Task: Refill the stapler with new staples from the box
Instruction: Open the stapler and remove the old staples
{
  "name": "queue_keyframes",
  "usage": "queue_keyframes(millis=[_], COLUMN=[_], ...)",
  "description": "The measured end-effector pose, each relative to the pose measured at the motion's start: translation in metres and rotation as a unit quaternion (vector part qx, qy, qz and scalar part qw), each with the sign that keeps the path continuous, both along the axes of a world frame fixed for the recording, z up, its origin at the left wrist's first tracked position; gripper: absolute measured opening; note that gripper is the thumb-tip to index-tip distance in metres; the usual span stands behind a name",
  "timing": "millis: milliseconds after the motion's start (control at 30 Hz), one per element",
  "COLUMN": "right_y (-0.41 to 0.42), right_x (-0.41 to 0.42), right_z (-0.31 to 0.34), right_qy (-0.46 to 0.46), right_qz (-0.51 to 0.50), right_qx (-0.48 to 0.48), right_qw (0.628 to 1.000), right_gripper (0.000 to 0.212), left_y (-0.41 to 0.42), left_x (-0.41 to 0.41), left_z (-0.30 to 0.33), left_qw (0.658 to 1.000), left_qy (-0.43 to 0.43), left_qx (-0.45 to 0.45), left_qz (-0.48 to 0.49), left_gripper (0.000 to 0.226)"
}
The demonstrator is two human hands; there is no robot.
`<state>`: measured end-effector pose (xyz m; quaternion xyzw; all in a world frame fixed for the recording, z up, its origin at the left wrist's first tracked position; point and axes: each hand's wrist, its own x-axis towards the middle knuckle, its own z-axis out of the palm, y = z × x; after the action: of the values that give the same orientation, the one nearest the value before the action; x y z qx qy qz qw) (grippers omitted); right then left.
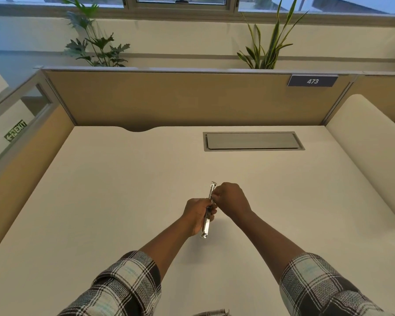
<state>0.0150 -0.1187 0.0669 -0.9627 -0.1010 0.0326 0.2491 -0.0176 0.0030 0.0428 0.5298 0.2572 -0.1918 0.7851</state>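
Sleeves: plaid, black and white, pushed up both forearms at the near edge of the view; left sleeve (123,286), right sleeve (322,286).
Worktop (100,201): pale, plain surface under both arms.
Left hand (197,216): fingers curled round the lower half of the stapler, holding it above the worktop.
Stapler (207,221): slim, silver metal, lying lengthwise away from the person, near end sticking out below the left hand, far end poking up past the right hand.
Right hand (229,198): fingers bent and pinching at the stapler's upper part; whether a strip of staples sits between them is too small to tell.
Hatch (252,141): grey cable cover set flush in the worktop, well beyond the hands, to the right.
Partition (169,99): tan panel along the far edge of the worktop.
Number plate (312,81): dark, reads 473, top right of the partition.
Exit sign (15,134): green, on the glass at left.
Plants: leafy plant (96,46) behind the partition at left, spiky plant (269,46) at right, below the windows.
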Motion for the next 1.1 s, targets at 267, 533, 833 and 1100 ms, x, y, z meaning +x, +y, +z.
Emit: queue_keyframes(millis=[267,533,833,1100], right_y=[0.0,0.0,-0.001,-0.006], right_x=[0.003,0.001,-0.003,-0.001], right_z=[0.0,-0.006,-0.005,-0.01], right_qy=[0.003,0.005,0.029,0.044], right_qz=[0.045,0.088,0.036,-0.003], right_qx=[-0.05,-0.088,0.042,0.093], right_qw=[0.998,0.992,0.998,0.995], right_gripper=[0.018,0.021,0.012,0.01], left_y=[0.006,0.008,0.01,0.01], left_x=[-0.003,-0.003,0.0,0.001], left_z=[-0.005,-0.006,-0.006,-0.01], left_qw=[0.999,1.0,0.999,0.999], left_qy=[-0.011,0.007,0.021,0.026], left_qx=[0.023,0.01,0.001,0.005], left_qz=[-0.026,-0.018,-0.031,-0.039], left_gripper=[0.012,0.01,0.013,0.014])
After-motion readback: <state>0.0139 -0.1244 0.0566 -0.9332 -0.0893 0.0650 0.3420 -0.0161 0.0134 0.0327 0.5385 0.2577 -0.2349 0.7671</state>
